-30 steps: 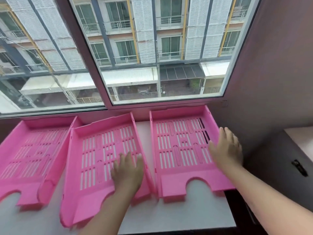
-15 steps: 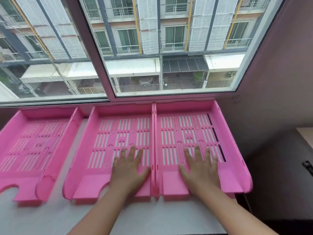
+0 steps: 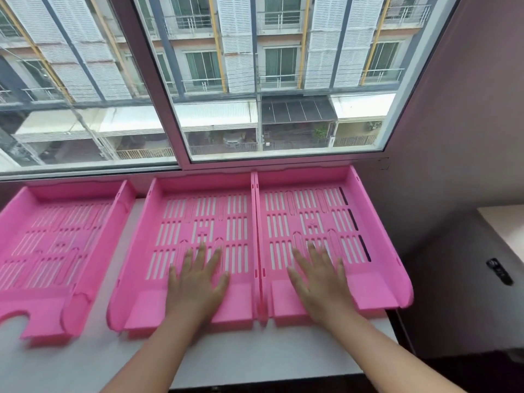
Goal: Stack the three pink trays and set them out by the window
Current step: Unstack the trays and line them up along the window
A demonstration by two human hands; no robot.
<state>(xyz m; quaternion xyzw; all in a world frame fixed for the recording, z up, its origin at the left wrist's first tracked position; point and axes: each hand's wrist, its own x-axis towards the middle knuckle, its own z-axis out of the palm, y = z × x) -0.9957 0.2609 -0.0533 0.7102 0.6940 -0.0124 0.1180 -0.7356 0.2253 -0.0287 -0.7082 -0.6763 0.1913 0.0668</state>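
Three trays side by side on the white ledge [image 3: 255,361] under the window [image 3: 283,80].
Left hand [image 3: 195,282] and right hand [image 3: 320,279] lie flat, fingers spread, grasping nothing, on the middle tray [image 3: 141,239] and right tray [image 3: 377,239], whose side walls touch; the left tray [image 3: 96,251] sits apart.

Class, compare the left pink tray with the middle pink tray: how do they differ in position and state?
The left tray has no hand on it; the middle tray has the left hand flat on it. The left tray stands apart across a gap; the middle tray sits right against the right tray. Both are pink, slotted and unstacked.
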